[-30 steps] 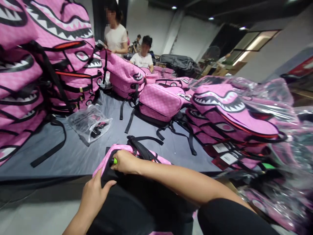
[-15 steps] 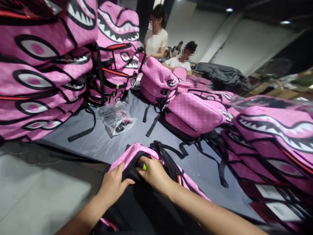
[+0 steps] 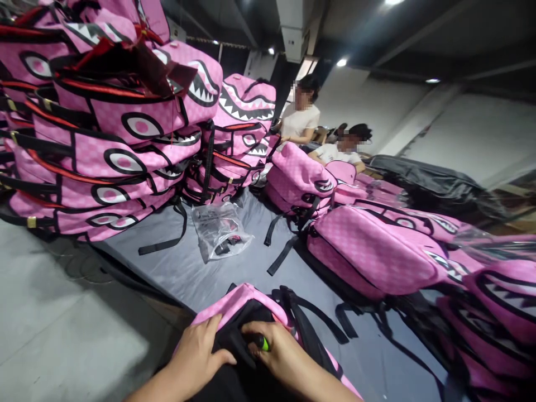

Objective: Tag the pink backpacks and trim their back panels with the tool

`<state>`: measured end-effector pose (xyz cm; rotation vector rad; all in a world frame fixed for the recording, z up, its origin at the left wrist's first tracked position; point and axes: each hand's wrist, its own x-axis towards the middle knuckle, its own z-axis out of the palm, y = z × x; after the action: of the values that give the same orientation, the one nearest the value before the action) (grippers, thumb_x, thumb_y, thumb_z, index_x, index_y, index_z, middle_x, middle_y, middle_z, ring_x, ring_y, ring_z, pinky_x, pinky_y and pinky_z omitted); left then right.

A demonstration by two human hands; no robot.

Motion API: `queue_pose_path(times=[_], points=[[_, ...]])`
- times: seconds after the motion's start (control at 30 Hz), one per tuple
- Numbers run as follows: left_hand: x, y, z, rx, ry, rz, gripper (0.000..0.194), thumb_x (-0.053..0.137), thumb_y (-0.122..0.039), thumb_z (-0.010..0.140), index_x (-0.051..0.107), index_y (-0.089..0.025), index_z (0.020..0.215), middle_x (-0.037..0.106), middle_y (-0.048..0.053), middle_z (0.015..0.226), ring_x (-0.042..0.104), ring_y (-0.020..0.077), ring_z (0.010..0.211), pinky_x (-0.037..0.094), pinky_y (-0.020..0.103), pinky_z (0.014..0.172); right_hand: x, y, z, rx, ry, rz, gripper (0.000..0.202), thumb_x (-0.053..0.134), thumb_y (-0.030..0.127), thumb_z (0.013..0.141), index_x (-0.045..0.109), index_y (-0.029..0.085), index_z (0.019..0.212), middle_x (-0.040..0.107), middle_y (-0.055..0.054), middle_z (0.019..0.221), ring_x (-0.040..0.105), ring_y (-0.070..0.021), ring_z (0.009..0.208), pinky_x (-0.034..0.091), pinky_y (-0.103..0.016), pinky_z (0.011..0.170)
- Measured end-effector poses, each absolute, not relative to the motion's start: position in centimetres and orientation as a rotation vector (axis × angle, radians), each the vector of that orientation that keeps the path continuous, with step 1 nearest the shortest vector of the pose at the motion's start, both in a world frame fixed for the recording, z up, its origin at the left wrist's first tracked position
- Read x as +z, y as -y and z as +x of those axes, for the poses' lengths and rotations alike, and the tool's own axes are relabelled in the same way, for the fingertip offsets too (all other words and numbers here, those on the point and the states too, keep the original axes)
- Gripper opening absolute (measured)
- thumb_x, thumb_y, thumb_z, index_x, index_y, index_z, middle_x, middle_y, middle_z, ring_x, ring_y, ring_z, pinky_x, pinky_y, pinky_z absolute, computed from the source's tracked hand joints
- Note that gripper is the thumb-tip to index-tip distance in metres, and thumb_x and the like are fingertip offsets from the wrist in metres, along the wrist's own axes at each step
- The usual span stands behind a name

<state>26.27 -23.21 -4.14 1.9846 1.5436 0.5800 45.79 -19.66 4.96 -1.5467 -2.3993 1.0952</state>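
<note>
A pink checked backpack [image 3: 234, 304] with black lining lies at the table's near edge, its mouth facing me. My left hand [image 3: 201, 349] grips its left edge, fingers over the pink fabric and thumb stretched across the black lining. Inside the opening, my right hand [image 3: 278, 349] is closed around a small tool with a green and black handle [image 3: 262, 341]. The tool's working end is hidden by my fingers and the dark lining. A black strap [image 3: 320, 315] trails from the backpack's right side onto the table.
Tall stacks of pink shark-face backpacks [image 3: 125, 125] stand at the left. More backpacks [image 3: 372, 251] lie along the right, their straps on the grey tabletop [image 3: 176, 273]. A clear plastic bag [image 3: 221, 231] holds small dark items. Two people [image 3: 299, 114] are beyond the table.
The view has tilted up and swung left, so the surroundings sit lower and farther right. Both hands stay at the backpack's opening, the right still gripping the green and black tool.
</note>
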Motion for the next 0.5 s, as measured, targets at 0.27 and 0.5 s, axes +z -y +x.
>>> queue_pose_path(times=[0.27, 0.5], points=[[-4.2, 22.8, 26.4, 0.525, -1.534, 1.892, 0.063, 0.07, -0.04, 0.08, 0.051, -0.013, 0.135, 0.067, 0.014, 0.124, 0.064, 0.0316, 0.113, 0.051, 0.043, 0.096, 4.6, 19.1, 44.2, 0.642, 2.747, -1.682, 0.029, 0.046, -0.003, 0.067, 0.064, 0.016, 0.079, 0.069, -0.004, 0.077, 0.062, -0.0143, 0.069, 0.028, -0.026, 0.059], [-3.2, 22.6, 26.1, 0.502, -1.558, 1.846, 0.062, 0.071, -0.044, 0.078, 0.053, -0.016, 0.131, 0.072, 0.011, 0.11, 0.068, 0.0312, 0.102, 0.051, 0.04, 0.087, 4.0, 19.4, 44.7, 0.628, 2.639, -1.484, 0.035, 0.045, -0.005, 0.069, 0.063, 0.019, 0.086, 0.064, -0.001, 0.085, 0.061, -0.0111, 0.071, 0.034, -0.021, 0.06]])
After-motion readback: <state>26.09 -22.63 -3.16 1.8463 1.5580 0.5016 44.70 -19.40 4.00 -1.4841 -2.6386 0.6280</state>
